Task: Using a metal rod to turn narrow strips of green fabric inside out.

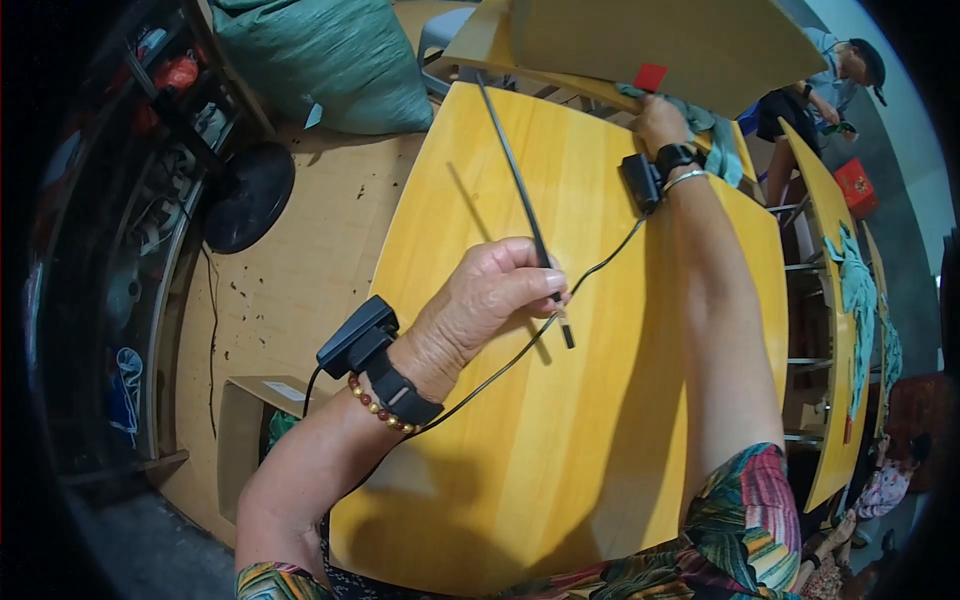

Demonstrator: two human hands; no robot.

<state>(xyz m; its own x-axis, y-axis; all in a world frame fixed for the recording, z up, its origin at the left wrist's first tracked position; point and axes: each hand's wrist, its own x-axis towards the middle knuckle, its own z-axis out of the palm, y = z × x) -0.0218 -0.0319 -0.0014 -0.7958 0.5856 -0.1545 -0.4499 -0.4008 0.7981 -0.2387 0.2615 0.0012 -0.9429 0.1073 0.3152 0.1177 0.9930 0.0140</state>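
Note:
My left hand [500, 290] is closed in a pinch round a thin dark rod [515, 180]. The rod slants over the yellow table [560, 440], its short end poking out below my fingers and its long end reaching toward the far left corner. At the table's far right edge is my right hand [662, 125], its fingers curled and partly hidden. Whatever they grip cannot be made out. A teal cloth [720, 145] lies right beside that hand, and a red square [650, 77] shows just beyond it. Each wrist wears a black strap with a small black device and a cable.
A big green sack [325, 65] leans at the far left. Shelves [150, 220] line the left side, near a round black base [250, 195] and an open cardboard box [245, 420]. A tan board [660, 50] stands beyond the table. Another person [825, 85] works at the far right.

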